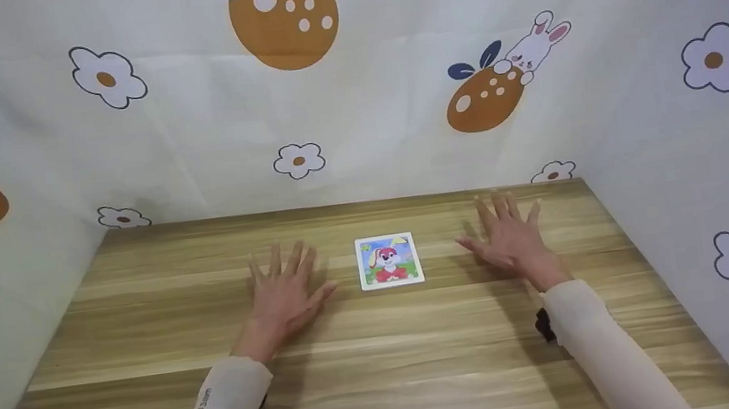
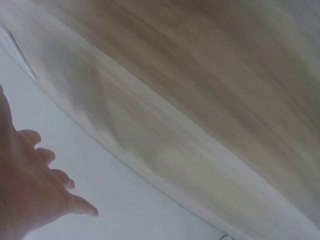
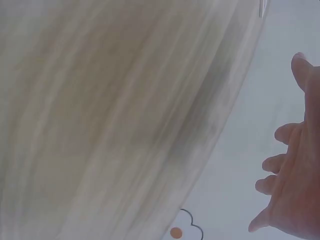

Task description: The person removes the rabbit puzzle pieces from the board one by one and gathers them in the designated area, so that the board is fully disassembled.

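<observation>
A small rectangular picture panel point(image 1: 389, 261) with a white border lies flat on the wooden table; it shows a red and white cartoon rabbit with yellow ears. To its left is my left hand point(image 1: 284, 299), palm down with fingers spread, holding nothing. My right hand point(image 1: 514, 241) is to the panel's right, its fingers likewise spread and free of anything. Both hands cast shadows on the table. In the left wrist view the left hand point(image 2: 35, 185) is seen from its palm side, and the panel's edge point(image 2: 19, 54) shows at upper left. The right hand point(image 3: 295, 155) fills the right wrist view's right side.
The wood-grain table point(image 1: 385, 363) reaches back to a pale cloth backdrop point(image 1: 200, 134) printed with flowers, rabbits and brown fruit shapes. More of this cloth hangs at the left and right sides. A dark strap piece point(image 1: 544, 326) shows under the right sleeve.
</observation>
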Action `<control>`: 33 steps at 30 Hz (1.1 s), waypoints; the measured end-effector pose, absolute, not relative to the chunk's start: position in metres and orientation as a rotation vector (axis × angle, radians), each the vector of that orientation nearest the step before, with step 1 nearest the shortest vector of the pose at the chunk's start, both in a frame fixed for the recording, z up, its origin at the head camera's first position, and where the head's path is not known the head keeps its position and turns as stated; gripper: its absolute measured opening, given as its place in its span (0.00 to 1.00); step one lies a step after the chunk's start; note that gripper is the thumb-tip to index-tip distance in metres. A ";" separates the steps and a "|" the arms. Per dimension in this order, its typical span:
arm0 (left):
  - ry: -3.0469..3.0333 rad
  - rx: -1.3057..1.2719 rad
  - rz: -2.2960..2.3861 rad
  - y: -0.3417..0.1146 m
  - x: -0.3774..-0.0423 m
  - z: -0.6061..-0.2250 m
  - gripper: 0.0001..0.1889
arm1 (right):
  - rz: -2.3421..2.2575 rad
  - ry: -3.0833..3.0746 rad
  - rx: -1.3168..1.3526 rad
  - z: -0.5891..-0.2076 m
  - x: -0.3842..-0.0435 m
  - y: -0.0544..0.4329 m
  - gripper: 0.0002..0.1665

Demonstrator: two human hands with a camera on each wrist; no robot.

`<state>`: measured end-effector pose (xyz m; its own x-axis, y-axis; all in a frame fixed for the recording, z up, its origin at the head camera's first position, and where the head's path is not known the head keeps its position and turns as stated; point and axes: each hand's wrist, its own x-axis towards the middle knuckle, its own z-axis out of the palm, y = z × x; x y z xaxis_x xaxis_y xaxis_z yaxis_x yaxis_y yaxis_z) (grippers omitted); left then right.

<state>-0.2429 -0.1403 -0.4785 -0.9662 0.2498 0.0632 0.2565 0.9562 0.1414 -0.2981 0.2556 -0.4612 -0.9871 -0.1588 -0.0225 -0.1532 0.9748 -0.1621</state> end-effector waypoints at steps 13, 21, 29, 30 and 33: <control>-3.049 -0.617 -0.183 -0.104 -0.240 -0.488 0.40 | -0.291 3.097 -0.398 -0.458 -0.307 0.215 0.54; -3.028 -0.759 -0.166 -0.070 -0.239 -0.486 0.38 | -0.636 3.031 -0.397 -0.456 -0.317 0.188 0.47; -3.102 -0.795 -0.233 -0.047 -0.242 -0.488 0.35 | -0.889 2.924 -0.365 -0.458 -0.328 0.160 0.34; -3.109 -0.797 -0.243 -0.045 -0.242 -0.488 0.35 | -0.941 2.899 -0.352 -0.459 -0.329 0.157 0.31; -3.098 -0.794 -0.234 -0.040 -0.245 -0.490 0.34 | -1.097 2.815 -0.332 -0.463 -0.333 0.147 0.24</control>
